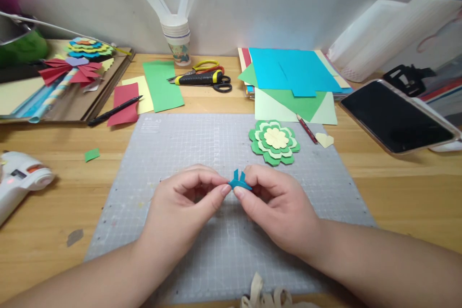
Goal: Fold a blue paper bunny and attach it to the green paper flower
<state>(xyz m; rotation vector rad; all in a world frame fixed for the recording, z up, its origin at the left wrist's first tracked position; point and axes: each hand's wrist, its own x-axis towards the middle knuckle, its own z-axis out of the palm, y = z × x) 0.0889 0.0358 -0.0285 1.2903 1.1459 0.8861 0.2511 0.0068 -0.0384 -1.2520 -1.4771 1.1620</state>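
A small folded piece of blue paper (pixel 239 183) is held over the middle of the grey cutting mat (pixel 195 139), with two narrow tabs sticking up. My left hand (pixel 189 197) pinches its left end between thumb and forefinger. On the other side my right hand (pixel 277 202) grips it, thumb in front and fingers behind. Part of the paper is hidden by the fingertips. Just beyond my right hand lies a layered paper flower (pixel 276 138) in green, pale green and cream.
Blue and green paper sheets (pixel 296 70), a pencil (pixel 306 129) and a phone (pixel 399 115) are at the right. Scissors and a cutter (pixel 198 78) lie behind the mat, near paper cups (pixel 178 41). A glue gun (pixel 25 178) stands left; finished paper flowers (pixel 72 72) lie on cardboard.
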